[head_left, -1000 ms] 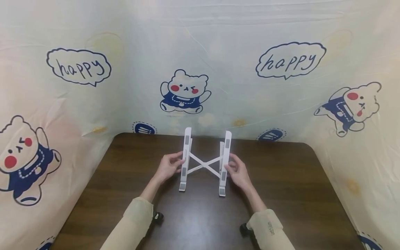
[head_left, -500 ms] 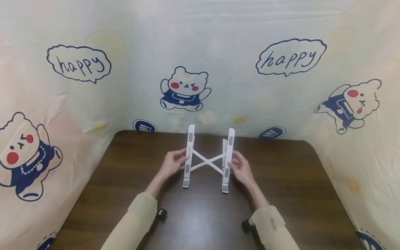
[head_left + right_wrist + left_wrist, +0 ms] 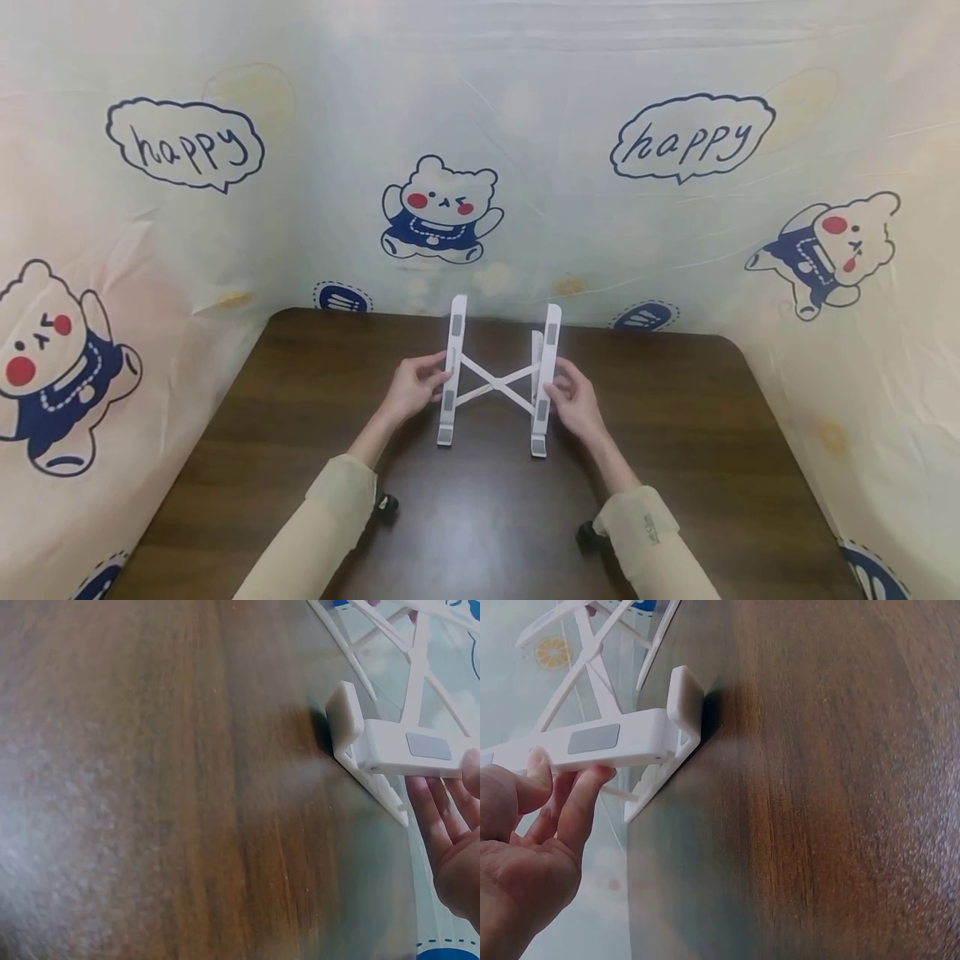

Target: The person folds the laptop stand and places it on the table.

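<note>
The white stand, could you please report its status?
Left hand pinching left bar, right hand pinching right bar. White stand unfolded on the table. Nothing seen in the way.

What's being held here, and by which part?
A white stand: the left fingers pinch its left rail, the right fingers its right rail, around mid-length.

Smooth white stand (image 3: 497,383), seemingly plastic, with matt grey patches (image 3: 594,739). Dark wood-grained table (image 3: 480,517), glossy where light falls. Lightly creased cloth backdrop (image 3: 555,75).
</note>
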Demonstrator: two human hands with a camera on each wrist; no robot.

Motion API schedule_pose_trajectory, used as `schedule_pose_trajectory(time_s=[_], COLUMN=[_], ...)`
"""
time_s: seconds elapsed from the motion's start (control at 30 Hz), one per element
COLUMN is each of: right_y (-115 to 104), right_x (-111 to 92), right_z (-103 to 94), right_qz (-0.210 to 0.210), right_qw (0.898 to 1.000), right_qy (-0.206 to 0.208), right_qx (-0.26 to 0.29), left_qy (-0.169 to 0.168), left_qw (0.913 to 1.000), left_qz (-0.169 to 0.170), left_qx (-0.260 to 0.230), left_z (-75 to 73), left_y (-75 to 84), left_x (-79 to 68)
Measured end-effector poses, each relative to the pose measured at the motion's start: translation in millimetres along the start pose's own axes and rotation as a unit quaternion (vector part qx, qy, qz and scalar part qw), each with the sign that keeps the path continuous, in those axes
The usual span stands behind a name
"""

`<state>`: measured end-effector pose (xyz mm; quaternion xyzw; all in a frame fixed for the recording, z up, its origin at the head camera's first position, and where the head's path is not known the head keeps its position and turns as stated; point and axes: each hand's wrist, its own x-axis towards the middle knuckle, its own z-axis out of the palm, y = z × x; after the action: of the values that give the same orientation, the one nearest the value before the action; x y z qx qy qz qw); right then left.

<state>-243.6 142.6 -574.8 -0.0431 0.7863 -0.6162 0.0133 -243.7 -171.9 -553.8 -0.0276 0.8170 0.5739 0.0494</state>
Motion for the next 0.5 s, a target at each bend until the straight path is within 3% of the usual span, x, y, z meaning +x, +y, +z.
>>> schedule_pose_trajectory(time_s=[0.5], right_y=[-2.8], right_x=[-0.1], right_z=[1.8], right_qz=[0.004], right_qw=[1.0], right_qy=[0.0], right_qx=[-0.014], left_qy=[-0.003], left_qw=[0.9998], left_qz=[0.018], left_qx=[0.012], left_z=[5.8], left_y=[3.2], left_x=[0.7])
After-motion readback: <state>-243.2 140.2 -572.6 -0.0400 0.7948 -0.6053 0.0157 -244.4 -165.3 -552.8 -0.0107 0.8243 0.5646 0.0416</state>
